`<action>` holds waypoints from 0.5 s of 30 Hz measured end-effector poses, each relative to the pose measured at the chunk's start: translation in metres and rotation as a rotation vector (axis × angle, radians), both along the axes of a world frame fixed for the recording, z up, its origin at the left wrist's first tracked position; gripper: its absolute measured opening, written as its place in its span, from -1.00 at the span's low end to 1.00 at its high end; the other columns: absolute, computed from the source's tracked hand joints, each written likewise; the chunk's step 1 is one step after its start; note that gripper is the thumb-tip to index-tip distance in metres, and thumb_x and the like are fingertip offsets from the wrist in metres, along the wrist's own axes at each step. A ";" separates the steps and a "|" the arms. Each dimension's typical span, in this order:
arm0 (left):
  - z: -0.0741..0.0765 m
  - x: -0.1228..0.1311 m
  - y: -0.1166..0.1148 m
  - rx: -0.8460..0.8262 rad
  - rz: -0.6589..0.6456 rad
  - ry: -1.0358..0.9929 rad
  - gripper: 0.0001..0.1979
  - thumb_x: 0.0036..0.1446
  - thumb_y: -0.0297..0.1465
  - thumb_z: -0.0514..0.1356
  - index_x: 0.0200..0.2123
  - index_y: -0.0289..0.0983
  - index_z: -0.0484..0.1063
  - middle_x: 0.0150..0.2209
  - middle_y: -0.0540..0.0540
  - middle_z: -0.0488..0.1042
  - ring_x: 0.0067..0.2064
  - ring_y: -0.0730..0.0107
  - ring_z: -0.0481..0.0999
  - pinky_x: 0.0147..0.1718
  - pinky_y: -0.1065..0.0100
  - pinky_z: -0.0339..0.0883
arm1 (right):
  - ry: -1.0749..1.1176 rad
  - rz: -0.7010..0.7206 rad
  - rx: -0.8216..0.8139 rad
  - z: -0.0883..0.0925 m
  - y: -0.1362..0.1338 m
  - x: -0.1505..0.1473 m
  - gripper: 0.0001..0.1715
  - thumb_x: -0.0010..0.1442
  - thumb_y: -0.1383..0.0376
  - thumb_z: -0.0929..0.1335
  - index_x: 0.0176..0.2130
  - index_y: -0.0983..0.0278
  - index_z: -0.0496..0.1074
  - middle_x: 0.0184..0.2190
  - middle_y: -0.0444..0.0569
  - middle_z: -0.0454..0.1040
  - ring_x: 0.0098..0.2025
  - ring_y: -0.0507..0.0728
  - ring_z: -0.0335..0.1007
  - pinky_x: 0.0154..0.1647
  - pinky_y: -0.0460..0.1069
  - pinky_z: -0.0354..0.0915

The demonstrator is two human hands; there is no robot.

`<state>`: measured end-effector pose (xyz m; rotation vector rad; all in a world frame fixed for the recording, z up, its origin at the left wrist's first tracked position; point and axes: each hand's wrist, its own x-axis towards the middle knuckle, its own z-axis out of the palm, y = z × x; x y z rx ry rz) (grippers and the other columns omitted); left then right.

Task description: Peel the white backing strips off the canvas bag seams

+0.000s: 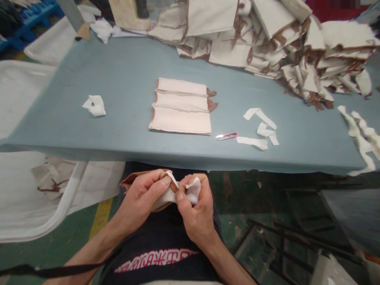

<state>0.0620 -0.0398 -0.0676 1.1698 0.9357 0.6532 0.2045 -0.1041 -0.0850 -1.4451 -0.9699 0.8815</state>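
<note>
Over my lap, just below the table edge, both hands pinch a cream fabric bag with brown trim (162,202). My left hand (148,192) is closed on its trimmed edge. My right hand (197,209) grips the same edge between thumb and finger, and a crumpled white strip (194,190) is tucked in its fingers. Most of the bag lies hidden behind the left hand. On the table ahead, several cream pouches with brown edges (181,120) lie overlapped in a stack. Right of them rest pink-handled thread snips (227,136), blades apart, beside loose white strips (252,142).
A large heap of cream pieces with brown trim (228,51) covers the back right of the blue-grey table (127,79). A crumpled white scrap (95,105) lies at left. Below it stands a white bin (69,204) with fabric pieces. Long pale strips (360,138) hang near the right edge.
</note>
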 end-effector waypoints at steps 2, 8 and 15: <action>0.006 -0.001 0.004 0.171 0.004 0.100 -0.65 0.35 -0.20 0.18 -0.41 -0.29 0.53 -0.42 -0.01 0.45 -0.42 0.43 0.36 -0.44 0.44 0.22 | 0.001 0.041 -0.016 0.003 0.002 0.002 -0.87 0.19 0.31 0.36 -0.24 0.19 0.28 -0.39 -0.20 0.32 -0.43 0.04 0.25 -0.38 -0.05 0.23; 0.013 0.003 0.006 0.394 -0.046 0.275 -0.62 0.36 -0.25 0.06 -0.41 -0.29 0.54 -0.46 -0.01 0.46 -0.43 0.36 0.38 -0.43 0.38 0.23 | 0.072 0.166 -0.103 0.011 0.008 0.011 -0.85 0.19 0.25 0.34 -0.27 0.17 0.23 -0.46 -0.26 0.19 -0.48 0.03 0.11 -0.44 -0.06 0.15; 0.008 -0.003 0.009 0.317 0.016 0.304 -0.56 0.38 -0.17 -0.02 -0.55 -0.21 0.24 -0.56 0.08 0.16 -0.52 0.42 0.15 -0.53 0.36 0.08 | 0.124 0.214 -0.144 0.012 0.010 0.008 -0.82 0.16 0.25 0.35 -0.23 0.18 0.25 -0.44 -0.25 0.23 -0.47 0.02 0.14 -0.44 -0.06 0.16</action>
